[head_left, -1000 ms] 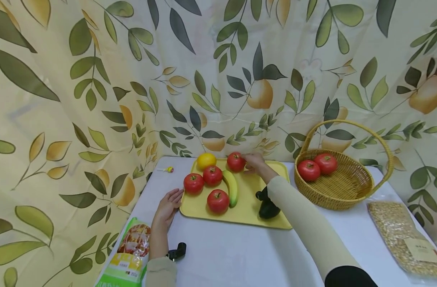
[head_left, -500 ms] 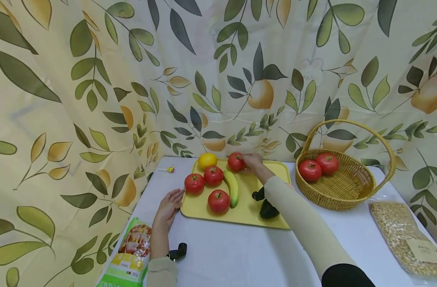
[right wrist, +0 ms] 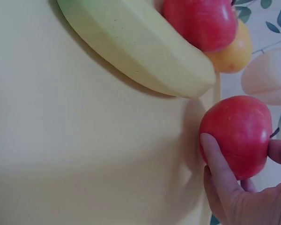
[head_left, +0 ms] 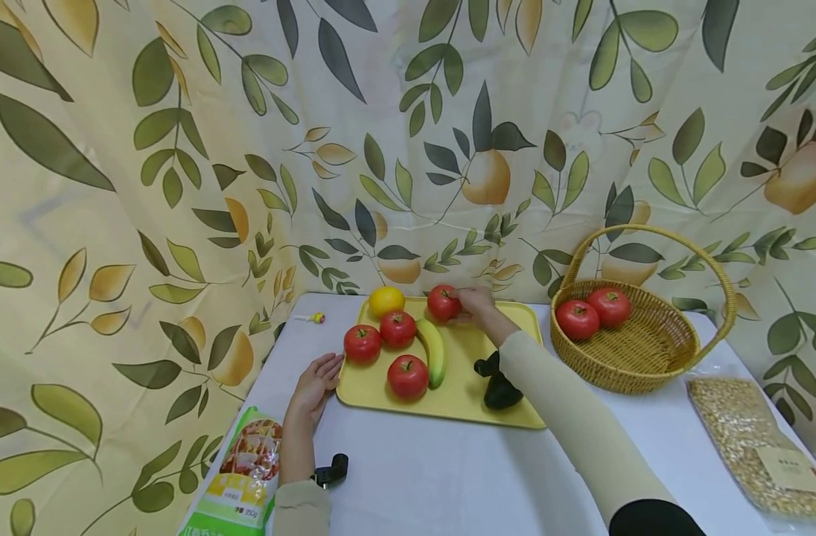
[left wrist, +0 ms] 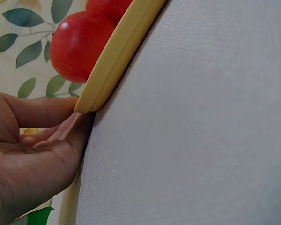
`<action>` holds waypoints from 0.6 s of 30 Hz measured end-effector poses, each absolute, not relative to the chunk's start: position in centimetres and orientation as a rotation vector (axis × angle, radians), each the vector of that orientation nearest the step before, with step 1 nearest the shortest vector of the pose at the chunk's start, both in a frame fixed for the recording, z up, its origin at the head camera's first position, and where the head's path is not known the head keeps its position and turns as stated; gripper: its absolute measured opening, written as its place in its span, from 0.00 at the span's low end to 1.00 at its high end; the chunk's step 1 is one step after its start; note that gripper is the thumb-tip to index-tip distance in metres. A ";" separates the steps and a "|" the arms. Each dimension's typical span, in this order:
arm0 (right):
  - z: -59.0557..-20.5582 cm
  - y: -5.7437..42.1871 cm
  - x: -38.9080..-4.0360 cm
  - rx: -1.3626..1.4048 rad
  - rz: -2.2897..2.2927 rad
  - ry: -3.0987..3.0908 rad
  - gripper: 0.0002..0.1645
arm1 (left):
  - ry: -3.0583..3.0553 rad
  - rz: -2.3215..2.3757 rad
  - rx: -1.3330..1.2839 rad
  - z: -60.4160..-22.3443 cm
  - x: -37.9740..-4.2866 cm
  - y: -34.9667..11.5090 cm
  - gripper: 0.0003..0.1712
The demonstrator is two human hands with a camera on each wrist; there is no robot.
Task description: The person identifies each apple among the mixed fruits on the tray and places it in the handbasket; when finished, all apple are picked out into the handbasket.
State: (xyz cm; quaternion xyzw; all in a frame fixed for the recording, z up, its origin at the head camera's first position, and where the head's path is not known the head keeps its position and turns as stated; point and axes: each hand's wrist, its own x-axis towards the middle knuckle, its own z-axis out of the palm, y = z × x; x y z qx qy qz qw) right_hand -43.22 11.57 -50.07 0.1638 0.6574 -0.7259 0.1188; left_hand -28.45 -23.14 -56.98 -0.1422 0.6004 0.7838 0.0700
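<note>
My right hand (head_left: 476,304) holds red fruit (head_left: 443,304), thumb and fingers curled around it, at far side of yellow tray (head_left: 463,365). If fruit is lifted, I cannot tell. My left hand (head_left: 316,385): fingers rather straight, touching tray's left edge. Banana (head_left: 435,353) lies near held fruit. Basket (head_left: 619,374) stands right of tray.

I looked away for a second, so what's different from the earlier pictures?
Hardly anything: the right hand and the red fruit it holds shifted rightward very slightly at most. Nothing was visibly picked up or let go. The left hand at the edge of the tray, the banana and the basket stayed as they were.
</note>
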 end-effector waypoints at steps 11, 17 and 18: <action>-47.7 12.4 -41.5 0.328 -2.078 1.977 0.27 | 1.827 2.334 -0.434 -56.8 -28.2 -23.2 0.40; -46.0 13.2 -40.3 0.238 -2.059 2.003 0.23 | 1.836 2.324 -0.446 -56.6 -28.1 -22.9 0.39; -45.8 13.4 -40.1 0.231 -2.061 2.009 0.23 | 1.836 2.324 -0.446 -56.7 -28.1 -22.9 0.39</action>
